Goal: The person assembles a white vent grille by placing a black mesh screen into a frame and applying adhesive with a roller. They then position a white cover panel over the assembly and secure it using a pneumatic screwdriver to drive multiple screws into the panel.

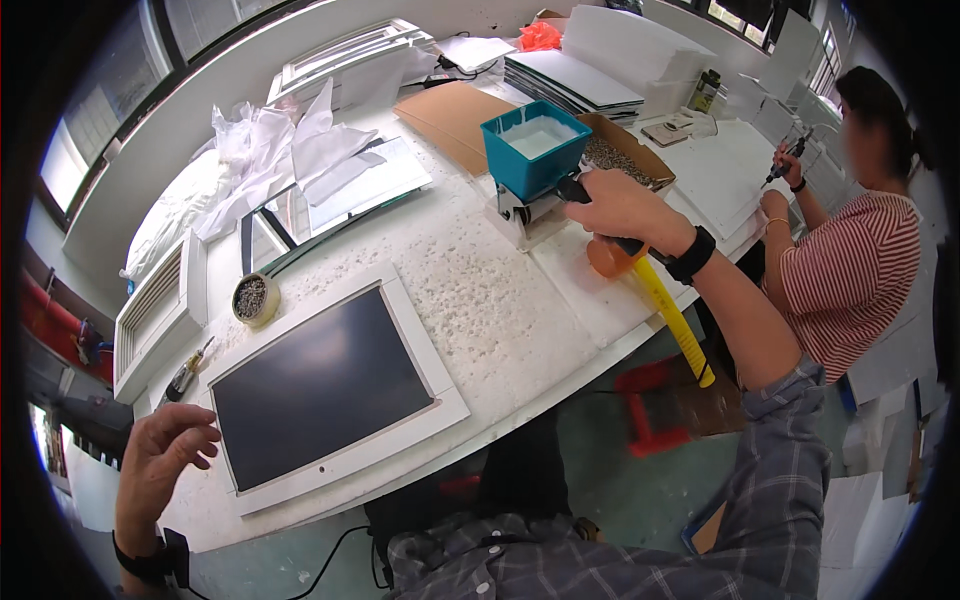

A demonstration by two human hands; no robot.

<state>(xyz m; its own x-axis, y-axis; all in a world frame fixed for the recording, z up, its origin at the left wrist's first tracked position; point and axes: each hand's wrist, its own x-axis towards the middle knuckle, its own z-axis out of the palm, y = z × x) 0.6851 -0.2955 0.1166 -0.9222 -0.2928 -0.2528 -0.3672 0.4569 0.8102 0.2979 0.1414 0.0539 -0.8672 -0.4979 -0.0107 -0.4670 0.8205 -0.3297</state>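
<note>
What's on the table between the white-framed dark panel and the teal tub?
In the head view, only bare white speckled tabletop lies between the white-framed panel and the teal tub; nothing rests there.

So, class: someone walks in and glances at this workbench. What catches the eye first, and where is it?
The dark framed panel lying flat at the near left of the white table, with the left hand open beside it. Then the teal tub of white liquid at the far middle, where the right hand grips a black handle. A yellow-handled mallet hangs over the right edge.
</note>
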